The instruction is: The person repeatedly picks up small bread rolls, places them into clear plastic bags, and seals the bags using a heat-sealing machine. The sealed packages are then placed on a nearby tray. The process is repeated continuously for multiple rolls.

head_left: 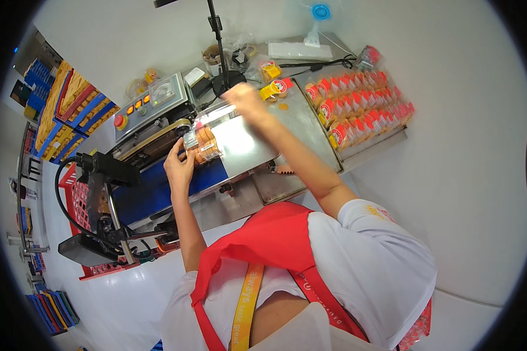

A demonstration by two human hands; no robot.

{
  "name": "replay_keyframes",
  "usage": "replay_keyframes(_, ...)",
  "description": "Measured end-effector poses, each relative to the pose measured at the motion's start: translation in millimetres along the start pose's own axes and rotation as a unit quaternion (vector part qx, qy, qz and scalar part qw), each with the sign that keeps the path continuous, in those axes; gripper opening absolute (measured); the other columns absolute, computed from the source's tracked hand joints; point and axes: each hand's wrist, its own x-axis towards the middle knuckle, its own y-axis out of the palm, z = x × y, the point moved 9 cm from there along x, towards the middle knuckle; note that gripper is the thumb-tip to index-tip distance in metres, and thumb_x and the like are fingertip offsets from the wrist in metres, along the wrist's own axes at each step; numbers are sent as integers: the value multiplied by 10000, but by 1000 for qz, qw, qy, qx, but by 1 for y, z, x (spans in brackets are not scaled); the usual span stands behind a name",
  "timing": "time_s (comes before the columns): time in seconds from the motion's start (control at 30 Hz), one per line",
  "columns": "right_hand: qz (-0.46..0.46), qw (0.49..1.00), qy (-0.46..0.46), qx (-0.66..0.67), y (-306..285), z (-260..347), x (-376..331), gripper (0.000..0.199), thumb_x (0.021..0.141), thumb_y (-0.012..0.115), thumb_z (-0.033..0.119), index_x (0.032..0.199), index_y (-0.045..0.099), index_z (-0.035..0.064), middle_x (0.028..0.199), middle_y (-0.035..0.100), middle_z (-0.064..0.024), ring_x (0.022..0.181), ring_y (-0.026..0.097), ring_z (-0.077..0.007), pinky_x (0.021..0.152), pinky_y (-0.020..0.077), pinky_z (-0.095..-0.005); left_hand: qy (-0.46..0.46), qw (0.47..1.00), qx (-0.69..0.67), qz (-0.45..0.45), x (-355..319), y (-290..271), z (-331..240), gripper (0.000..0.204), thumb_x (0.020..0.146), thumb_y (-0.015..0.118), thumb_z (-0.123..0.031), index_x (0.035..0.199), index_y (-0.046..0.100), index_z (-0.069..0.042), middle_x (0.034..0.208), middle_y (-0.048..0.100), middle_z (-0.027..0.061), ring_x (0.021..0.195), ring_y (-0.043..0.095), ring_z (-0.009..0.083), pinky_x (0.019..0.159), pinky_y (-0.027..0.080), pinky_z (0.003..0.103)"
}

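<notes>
White walls and a white floor are wrapping around a shiny steel worktable [301, 126], and a grey band-sealing machine with orange buttons and a red knob [149, 111] is sitting at its left end with a blue conveyor belt [152, 190] running below it. Left hand [180, 167] is pinching a clear plastic bag of brown biscuits [202, 143], fingers curled around the bag's lower edge, holding it just above the belt, right at the sealer's mouth. Right hand [244, 96] is hovering over the top of the table, slightly blurry, so I can't tell if it's closed on anything or just loose. Rows of red-and-yellow labelled snack packs [357, 105] are lying on the table's right side, and 1 more yellow-and-red pack [277, 89] is sitting just beside the right hand. Red plastic crate [85, 202] is sitting past the machine's left.
</notes>
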Motion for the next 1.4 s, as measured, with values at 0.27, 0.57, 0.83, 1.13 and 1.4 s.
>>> replay_keyframes(0.27, 336, 904, 167, -205, -13, -168, -104, 449, 806, 639, 284, 1153, 557, 12, 1083, 579, -191, 1042, 544, -341, 900, 444, -417, 13, 995, 58, -85, -14, -34, -8, 363, 764, 716, -81, 1116, 635, -47, 1060, 613, 109, 876, 645, 203, 728, 555, 304)
replay_keyframes(0.57, 221, 945, 233, -60, 8, -143, -147, 952, 579, 816, 218, 1346, 271, 71, 1266, 465, -201, 1213, 426, -365, 1002, 369, -484, 83, 965, 162, -189, -33, -64, -37, 373, 759, 727, -124, 1118, 629, -93, 1166, 552, 88, 950, 584, 212, 772, 486, 323)
replay_keyframes(0.83, -19, 917, 312, 246, -139, -102, -121, 945, 674, 824, 205, 1337, 163, 83, 1249, 449, -161, 1169, 476, -255, 967, 425, -389, 247, 966, 24, -72, -55, 23, -164, 402, 709, 715, -35, 1095, 606, -42, 1159, 570, 131, 1116, 530, 278, 971, 403, 376)
replay_keyframes(1.13, -6, 849, 274, 452, -103, 12, -84, 933, 812, 721, 350, 1382, 8, 157, 1260, 423, -106, 1186, 452, -234, 963, 437, -385, 318, 940, -121, -16, -34, 123, -212, 561, 738, 746, -64, 1248, 514, -36, 1138, 609, 155, 1049, 605, 253, 889, 484, 340)
replay_keyframes(1.4, 32, 996, 52, -62, -174, 62, -10, 422, 803, 700, 418, 1033, 626, 72, 1091, 553, -56, 1109, 484, -219, 944, 414, -331, 242, 952, -178, 50, -12, 93, -187, 528, 745, 757, -83, 1230, 550, -49, 1106, 646, 94, 1010, 611, 155, 882, 490, 306)
